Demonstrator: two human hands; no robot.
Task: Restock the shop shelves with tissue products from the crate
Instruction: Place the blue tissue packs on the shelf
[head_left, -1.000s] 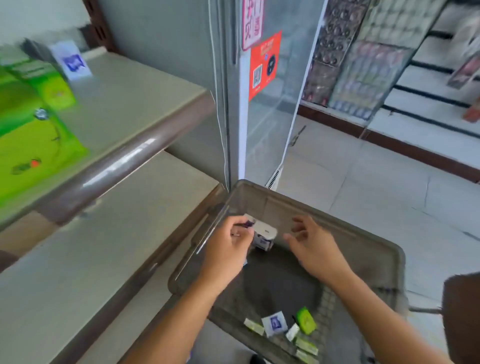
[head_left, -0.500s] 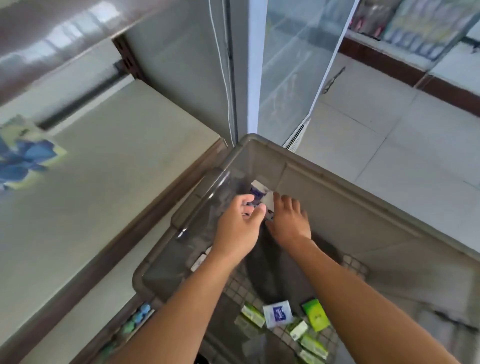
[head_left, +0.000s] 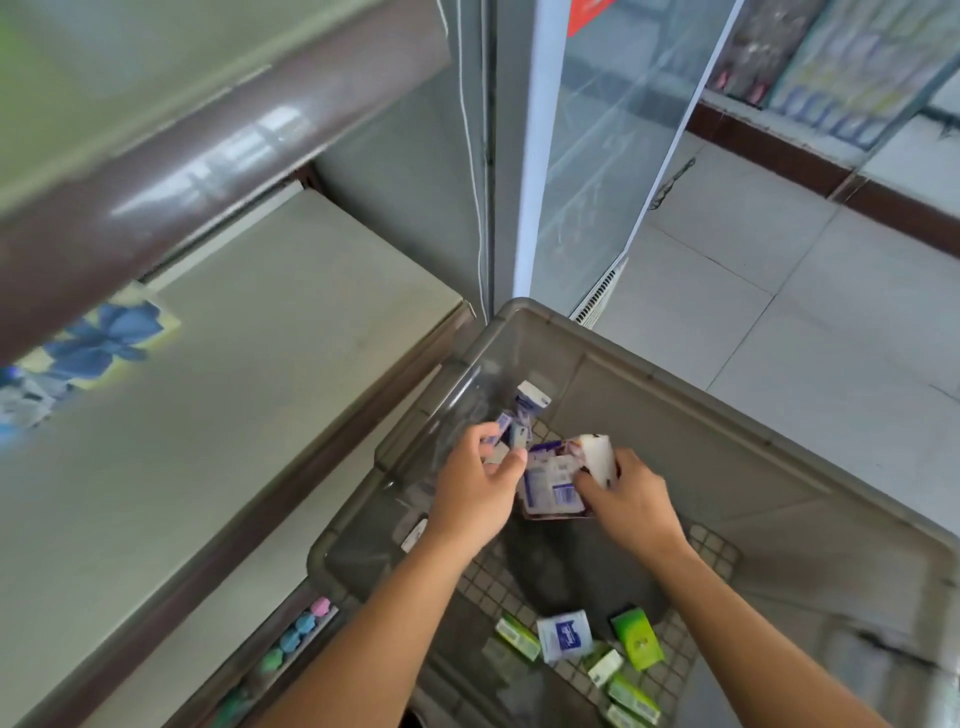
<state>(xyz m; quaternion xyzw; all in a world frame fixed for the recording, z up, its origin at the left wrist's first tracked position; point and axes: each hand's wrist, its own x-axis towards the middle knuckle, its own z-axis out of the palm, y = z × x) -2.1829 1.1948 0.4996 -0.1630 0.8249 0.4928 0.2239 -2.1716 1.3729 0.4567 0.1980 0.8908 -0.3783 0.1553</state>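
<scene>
Head view: crate (head_left: 675, 395) holds tissue packs (head_left: 563, 635).

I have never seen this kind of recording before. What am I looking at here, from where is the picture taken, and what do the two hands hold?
There is no machine: a person wears a camera on the head, looking down at their own bare hands. Both reach into a grey plastic crate standing on a tiled floor beside shop shelves. The right hand grips a bundle of purple-and-white tissue packs. The left hand has its fingers curled among smaller purple packs in the crate's far corner; what exactly it holds is hidden. More small packs, green and white, lie loose on the crate's bottom.
</scene>
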